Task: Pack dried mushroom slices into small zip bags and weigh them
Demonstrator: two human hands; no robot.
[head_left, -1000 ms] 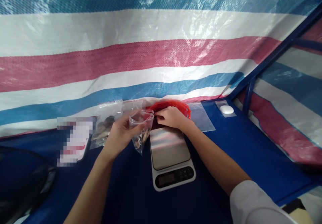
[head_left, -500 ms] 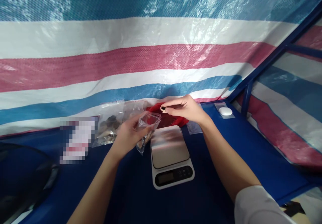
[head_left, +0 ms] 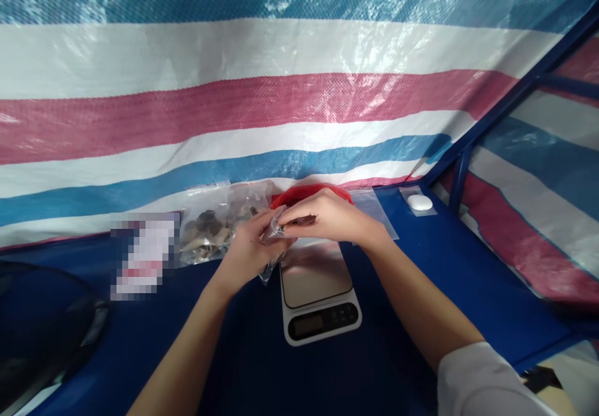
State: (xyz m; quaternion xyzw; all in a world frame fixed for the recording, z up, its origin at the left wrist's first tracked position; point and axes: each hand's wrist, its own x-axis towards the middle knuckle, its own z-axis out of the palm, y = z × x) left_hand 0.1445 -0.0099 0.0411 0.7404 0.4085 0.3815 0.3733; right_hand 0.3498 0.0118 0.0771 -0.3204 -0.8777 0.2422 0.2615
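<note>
My left hand (head_left: 253,244) is closed around a small clear plastic bag (head_left: 269,271), whose lower corner hangs beside the scale. The fingers of my right hand (head_left: 322,216) are pinched together at the bag's mouth, touching it; what they hold is hidden by the plastic and the fingers. Below both hands lies a white kitchen scale (head_left: 318,279) with a shiny metal plate and a dark display panel. Behind my right hand is a red container (head_left: 318,190), mostly covered by that hand.
Clear bags filled with brown and pale pieces (head_left: 206,235) lie left of my left hand. A blurred-out paper (head_left: 147,254) is farther left, near a dark round object (head_left: 47,335). An empty clear bag (head_left: 374,210) and a white oval item (head_left: 420,203) lie right. Striped tarpaulin (head_left: 281,101) hangs behind.
My right hand has moved left and down from over the red container to the mouth of the small bag. The small dark piece between its fingertips is now out of sight.
</note>
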